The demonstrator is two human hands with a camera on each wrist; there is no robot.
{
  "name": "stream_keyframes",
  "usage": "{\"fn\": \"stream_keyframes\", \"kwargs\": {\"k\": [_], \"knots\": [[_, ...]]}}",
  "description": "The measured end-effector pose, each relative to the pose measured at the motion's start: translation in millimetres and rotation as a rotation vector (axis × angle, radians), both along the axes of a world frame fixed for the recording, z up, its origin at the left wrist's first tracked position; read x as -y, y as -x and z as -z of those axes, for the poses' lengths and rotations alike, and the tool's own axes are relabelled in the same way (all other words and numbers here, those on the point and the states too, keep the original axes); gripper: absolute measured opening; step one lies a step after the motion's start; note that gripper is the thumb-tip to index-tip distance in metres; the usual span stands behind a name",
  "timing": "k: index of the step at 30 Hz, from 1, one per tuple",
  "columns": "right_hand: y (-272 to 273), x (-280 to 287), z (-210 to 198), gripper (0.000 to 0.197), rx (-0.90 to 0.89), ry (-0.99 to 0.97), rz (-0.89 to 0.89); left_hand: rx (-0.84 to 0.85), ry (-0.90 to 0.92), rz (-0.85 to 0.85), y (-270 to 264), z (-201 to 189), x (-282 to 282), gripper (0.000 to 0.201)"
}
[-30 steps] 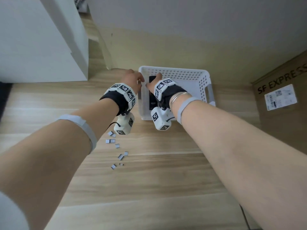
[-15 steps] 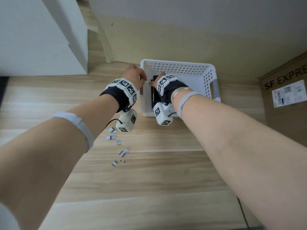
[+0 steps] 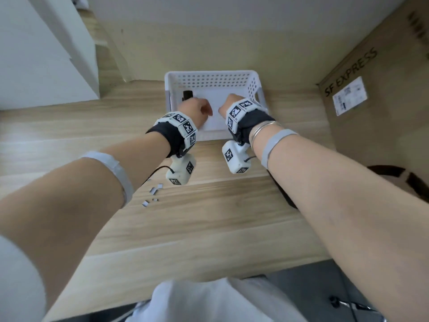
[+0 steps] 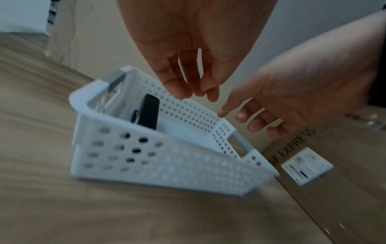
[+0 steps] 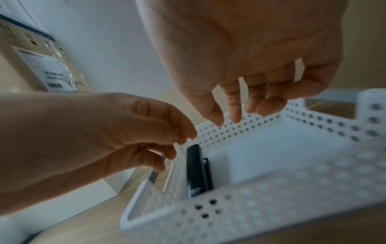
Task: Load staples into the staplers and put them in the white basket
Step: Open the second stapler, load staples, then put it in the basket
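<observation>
A black stapler lies inside the white basket, along its left wall; it also shows in the left wrist view and the right wrist view. My left hand hovers over the basket's near left part, fingers loosely curled and holding nothing. My right hand hangs over the basket's near right side, its relaxed fingers empty and pointing down. Several loose staple strips lie on the wooden table under my left wrist.
A cardboard box marked SF EXPRESS stands right of the basket, close to its right handle. A white cabinet rises at the back left. The beige wall runs just behind the basket. A dark cable lies under my right forearm.
Both hands have let go of the stapler, which now lies in the basket. The right hand has moved right and both have drawn back toward the basket's near edge.
</observation>
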State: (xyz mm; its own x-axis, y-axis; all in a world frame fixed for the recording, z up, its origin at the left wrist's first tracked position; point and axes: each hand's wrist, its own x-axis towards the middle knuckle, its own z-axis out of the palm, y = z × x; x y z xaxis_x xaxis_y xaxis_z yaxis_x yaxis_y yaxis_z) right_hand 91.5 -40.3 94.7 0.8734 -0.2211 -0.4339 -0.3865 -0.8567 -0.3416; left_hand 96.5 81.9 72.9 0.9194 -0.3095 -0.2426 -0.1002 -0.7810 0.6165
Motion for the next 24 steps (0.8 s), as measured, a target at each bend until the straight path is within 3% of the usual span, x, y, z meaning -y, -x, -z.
{"fn": "stream_keyframes", "kwargs": {"k": [11, 14, 19, 24], "knots": [[111, 93, 42, 0.042, -0.182, 0.208, 0.211, -0.145, -0.060, 0.259, 82, 44, 59, 0.030], [130, 112, 54, 0.052, -0.226, 0.141, 0.250, -0.163, -0.102, 0.297, 91, 54, 68, 0.032], [148, 123, 61, 0.042, -0.175, 0.166, 0.236, -0.184, -0.155, 0.324, 97, 66, 70, 0.032], [134, 92, 46, 0.038, -0.148, 0.165, 0.049, -0.254, -0.163, 0.286, 94, 75, 59, 0.036]]}}
